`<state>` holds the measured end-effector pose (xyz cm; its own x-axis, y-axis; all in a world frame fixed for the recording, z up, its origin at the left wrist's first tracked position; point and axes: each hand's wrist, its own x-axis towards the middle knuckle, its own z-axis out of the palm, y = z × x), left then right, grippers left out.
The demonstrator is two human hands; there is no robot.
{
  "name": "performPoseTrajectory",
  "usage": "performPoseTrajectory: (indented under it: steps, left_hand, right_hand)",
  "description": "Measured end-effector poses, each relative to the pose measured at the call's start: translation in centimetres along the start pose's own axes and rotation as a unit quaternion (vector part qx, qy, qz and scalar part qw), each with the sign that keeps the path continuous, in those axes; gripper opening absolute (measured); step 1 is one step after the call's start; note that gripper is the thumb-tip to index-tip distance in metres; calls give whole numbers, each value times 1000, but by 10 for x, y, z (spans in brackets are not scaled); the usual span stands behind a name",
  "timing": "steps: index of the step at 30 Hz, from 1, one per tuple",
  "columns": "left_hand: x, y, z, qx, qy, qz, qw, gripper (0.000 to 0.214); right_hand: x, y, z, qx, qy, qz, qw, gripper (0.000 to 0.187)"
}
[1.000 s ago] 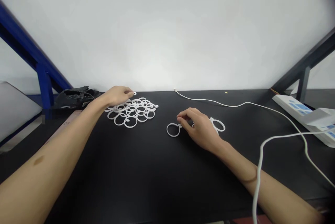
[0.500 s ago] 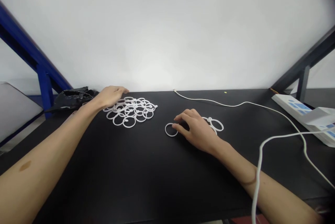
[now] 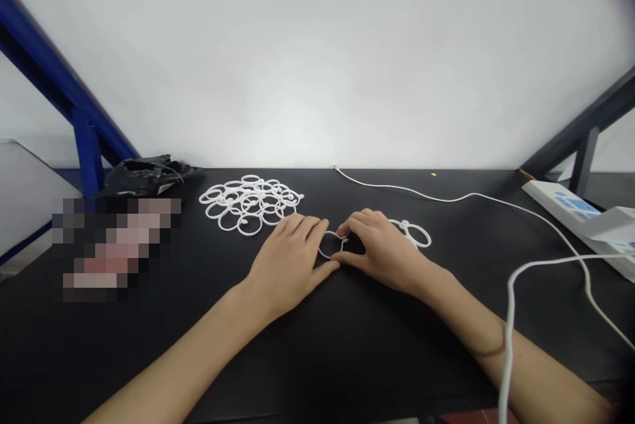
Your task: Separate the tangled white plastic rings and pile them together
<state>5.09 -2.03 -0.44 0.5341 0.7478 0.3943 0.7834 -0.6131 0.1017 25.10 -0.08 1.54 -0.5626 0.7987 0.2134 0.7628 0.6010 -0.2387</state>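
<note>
A thin white plastic ring [image 3: 332, 232] with a small knob on its right side lies on the black table between my two hands. My left hand [image 3: 290, 262] is at the ring's left side, thumb and fingers curled about that edge. On the other side, my right hand [image 3: 380, 242] has its thumb and fingertips at the ring's right edge, by the knob. Left of my left hand is a spread pile of similar white rings [image 3: 251, 213]. A few more rings [image 3: 419, 235] lie just beyond my right hand, partly hidden by it.
A crumpled black plastic bag [image 3: 143, 176] lies at the back left, near a blue metal frame [image 3: 86, 146]. To the right is a white power strip [image 3: 570, 202]. A white cable [image 3: 508, 318] loops over my right forearm; another cord [image 3: 391, 186] crosses the table's back.
My left hand has come from the far side of the pile to the single ring. My right hand stays at that ring, which now shows a knob on its right.
</note>
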Motion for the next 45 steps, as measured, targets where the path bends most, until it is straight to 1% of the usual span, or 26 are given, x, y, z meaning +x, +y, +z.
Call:
performPoseTrajectory:
  steps: [3,8,9,11,13,17,21,26,29,30,32,33,35,37,40,42,45]
  left_hand:
    - [-2,1,5,12,-2,15,1000,48]
    - [-4,-8,0,-14,32,30,999,50]
    - [-4,-9,-1,-25,37,32,998,50]
    - [-5,-11,-2,-56,39,32,997,48]
    - [-5,-11,-4,-98,25,23,995,44]
    - [-4,-7,-10,-179,-10,-8,984,38]
    - [-3,-3,-12,-222,-10,-21,975,36]
    - [-4,0,-11,-237,-5,-27,971,34]
    - [-4,-5,-13,-221,-3,-29,975,35]
    - [-4,-10,-15,-205,9,-35,978,36]
    - [-6,-27,-20,-152,46,-70,985,36]
    - [-7,-38,-24,-120,71,-103,985,36]
    - [-13,-66,-31,-52,99,-174,978,38]
    - [-22,-95,-36,-11,80,-235,969,42]
    - [-37,-131,-39,8,8,-276,961,45]
    - [-44,-145,-38,10,-15,-284,959,44]
    - [-47,-152,-36,7,-27,-287,958,45]
  right_hand:
    - [-2,-1,1,22,15,-19,999,28]
    - [-3,-1,4,88,63,-12,994,32]
    - [-3,-1,4,107,75,-10,991,30]
    - [-3,-2,3,146,100,-12,984,19]
    - [-2,-4,2,176,120,-19,977,10]
    - [-2,-9,-1,218,123,-40,967,6]
    - [-1,-13,-2,232,128,-45,963,11]
    - [-1,-15,-2,253,148,-35,956,15]
    - [-2,-13,-2,235,149,-8,961,5]
    - [-2,-11,-3,222,152,7,963,9]
    - [-1,-6,-4,194,163,42,966,18]
    - [-1,-3,-4,180,171,58,967,20]
    - [1,3,-5,151,185,83,967,21]
    - [2,8,-4,120,190,98,969,21]
    - [3,16,-4,72,172,104,977,22]
    - [4,20,-4,36,156,109,981,21]
    - [4,26,-5,-13,147,123,981,21]
